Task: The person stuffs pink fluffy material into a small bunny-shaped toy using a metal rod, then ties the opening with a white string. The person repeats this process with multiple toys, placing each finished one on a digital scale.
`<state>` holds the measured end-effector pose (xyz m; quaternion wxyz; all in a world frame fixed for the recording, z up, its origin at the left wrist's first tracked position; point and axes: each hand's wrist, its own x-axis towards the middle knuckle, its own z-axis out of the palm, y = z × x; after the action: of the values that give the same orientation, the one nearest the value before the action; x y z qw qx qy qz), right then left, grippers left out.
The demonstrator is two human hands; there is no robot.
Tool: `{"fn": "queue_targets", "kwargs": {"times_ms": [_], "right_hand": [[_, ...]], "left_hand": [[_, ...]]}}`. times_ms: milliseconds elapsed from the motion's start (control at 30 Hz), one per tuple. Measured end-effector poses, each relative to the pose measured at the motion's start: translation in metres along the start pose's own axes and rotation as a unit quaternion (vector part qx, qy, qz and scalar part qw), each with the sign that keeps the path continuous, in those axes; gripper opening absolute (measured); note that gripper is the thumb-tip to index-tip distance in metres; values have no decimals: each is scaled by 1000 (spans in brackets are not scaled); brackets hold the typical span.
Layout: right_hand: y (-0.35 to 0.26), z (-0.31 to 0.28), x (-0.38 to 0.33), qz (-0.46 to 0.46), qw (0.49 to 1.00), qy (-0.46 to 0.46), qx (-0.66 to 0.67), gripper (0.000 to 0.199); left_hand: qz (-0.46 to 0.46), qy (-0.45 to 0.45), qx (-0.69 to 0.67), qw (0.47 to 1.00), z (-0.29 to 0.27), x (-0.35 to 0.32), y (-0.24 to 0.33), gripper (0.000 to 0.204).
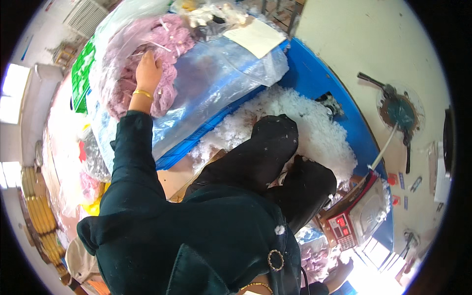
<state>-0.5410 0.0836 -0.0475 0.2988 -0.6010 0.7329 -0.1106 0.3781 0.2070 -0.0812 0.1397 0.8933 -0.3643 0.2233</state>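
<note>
My left hand (149,76), with a gold bangle at its wrist, reaches into a heap of pink plush pieces (169,37) in a clear plastic bag at the upper left. Its fingers are bent and closed on the plush, with the tips partly sunk in it. Low on the right, my right hand (342,273) is beside more pink plush (317,260), under a digital scale (344,226) with a red lit display. Glare and the frame's edge blur its fingers, so I cannot tell what they hold.
Loose white fibre stuffing (314,128) lies around my knees inside a blue-walled bin (314,73). A sheet of cream paper (255,37) rests on the plastic. Against the pale wall at right is a dark metal fixture (399,113) with a rod. A green crate (82,73) stands left.
</note>
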Motion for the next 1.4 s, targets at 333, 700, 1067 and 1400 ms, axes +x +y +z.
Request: {"fn": "queue_targets", "kwargs": {"times_ms": [333,700,1067,1400], "right_hand": [[-359,174,45,-625,762,58,-161,58],[-339,164,39,-599,785,-150,60,31],[-320,136,41,-35,636,-418,648,49],[-294,136,35,-176,780,-308,515,65]], "left_hand": [[303,-253,-427,813,-44,-20,326,19],[259,-499,-539,627,-27,-80,419,22],[-35,-629,-746,215,-62,-112,419,29],[62,-635,-689,344,-81,-116,411,29]]}}
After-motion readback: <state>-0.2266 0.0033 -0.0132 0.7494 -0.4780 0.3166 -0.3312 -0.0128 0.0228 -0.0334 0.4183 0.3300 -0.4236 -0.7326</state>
